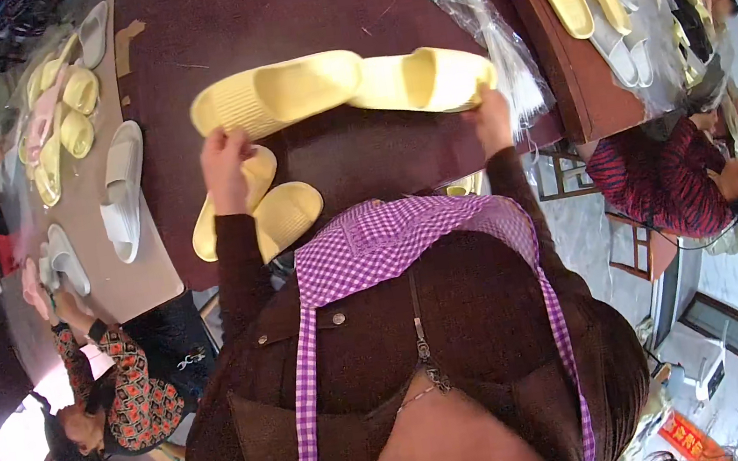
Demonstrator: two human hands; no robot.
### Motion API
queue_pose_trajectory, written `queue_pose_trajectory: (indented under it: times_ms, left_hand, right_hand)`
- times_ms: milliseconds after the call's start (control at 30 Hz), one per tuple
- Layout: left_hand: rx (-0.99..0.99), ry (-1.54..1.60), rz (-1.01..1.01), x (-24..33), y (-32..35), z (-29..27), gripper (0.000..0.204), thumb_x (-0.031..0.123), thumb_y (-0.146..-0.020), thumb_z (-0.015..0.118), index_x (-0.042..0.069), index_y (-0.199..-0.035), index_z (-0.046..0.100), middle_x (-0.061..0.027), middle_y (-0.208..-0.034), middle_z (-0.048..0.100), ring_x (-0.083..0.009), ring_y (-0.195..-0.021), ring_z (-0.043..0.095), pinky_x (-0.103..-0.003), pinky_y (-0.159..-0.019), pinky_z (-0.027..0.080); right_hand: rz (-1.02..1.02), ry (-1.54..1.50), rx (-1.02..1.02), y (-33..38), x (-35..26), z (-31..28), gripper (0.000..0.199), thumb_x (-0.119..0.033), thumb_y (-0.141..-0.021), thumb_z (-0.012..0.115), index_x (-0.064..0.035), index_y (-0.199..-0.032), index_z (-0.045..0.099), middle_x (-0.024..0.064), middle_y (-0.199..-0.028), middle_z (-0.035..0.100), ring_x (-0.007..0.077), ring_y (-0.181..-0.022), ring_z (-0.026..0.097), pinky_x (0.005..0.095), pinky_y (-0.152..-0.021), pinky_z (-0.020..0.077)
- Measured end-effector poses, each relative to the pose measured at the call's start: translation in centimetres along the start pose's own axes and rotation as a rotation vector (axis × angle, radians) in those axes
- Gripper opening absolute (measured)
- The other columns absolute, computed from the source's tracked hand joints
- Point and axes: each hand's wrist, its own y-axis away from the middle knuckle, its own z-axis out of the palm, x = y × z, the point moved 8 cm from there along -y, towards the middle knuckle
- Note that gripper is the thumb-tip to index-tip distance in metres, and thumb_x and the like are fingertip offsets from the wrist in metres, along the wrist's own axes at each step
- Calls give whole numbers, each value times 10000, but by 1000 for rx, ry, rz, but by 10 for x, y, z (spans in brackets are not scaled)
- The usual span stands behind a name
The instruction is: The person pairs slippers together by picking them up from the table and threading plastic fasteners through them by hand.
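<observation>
Purple-checked apron straps (372,249) over a brown jacket filled the lower frame, nearest the lens, with both sleeves reaching up to the dark brown desk (301,14). Above that desk, the left hand (225,156) pinched the heel end of one pale yellow slipper (274,95), and the right hand (489,110) was closed on the edge of a second yellow slipper (423,79); the two slippers met toe to toe in the air. Each grip was clenched on its slipper.

These foam-like slides looked light, springy and a little bendable, not fragile, with ribbed soles that should not slip; the heel or the strap arch seemed the surest place to hold.

Just under the left hand, another yellow pair (258,213) lay on the desk. A bundle of clear plastic bags (477,22) lay at the desk's right edge, touching or nearly touching the right-hand slipper. Left of the desk, grey slippers (122,185) rested on a paler surface; a neighbouring person in a patterned sleeve (107,380) worked there.
</observation>
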Motion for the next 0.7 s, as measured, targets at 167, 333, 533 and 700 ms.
queue_pose_trajectory:
  times_ms: [167, 333, 533, 700]
  left_hand:
    - [-49, -132, 39, 34, -16, -19, 246, 99, -809, 578, -4, -1032, 582, 3, -768, 578, -61, -652, 512, -212, -600, 425]
    - [-467, -428, 50, 21, -44, 62, 382, 118, -793, 583, -30, -1143, 542, -38, -892, 607, -115, -783, 562, -230, -685, 448]
    - [-540, -812, 541, -8, -25, 144, 341, 128, -805, 561, 16, -1128, 564, -90, -1023, 608, -209, -904, 584, -262, -740, 458]
    - [-428, -727, 370, -37, 1, 115, 304, 129, -829, 545, 15, -1110, 567, -118, -1033, 605, -195, -871, 581, -273, -750, 460]
  right_hand:
    - [-101, 242, -116, -26, -36, -80, 263, -216, -869, 509, 20, -944, 597, 64, -780, 603, 129, -749, 573, 256, -626, 448]
    - [-338, 600, -339, -16, -84, 11, 309, -221, -870, 528, 11, -1064, 592, 48, -904, 626, 110, -797, 569, 215, -700, 442]
    - [-528, 432, -133, -23, -92, 31, 273, -186, -835, 581, -29, -1056, 611, 41, -909, 639, 103, -798, 583, 222, -681, 459]
    - [-205, 342, 94, -20, -43, -76, 186, -146, -796, 612, -9, -921, 635, 50, -793, 634, 83, -671, 578, 226, -551, 449]
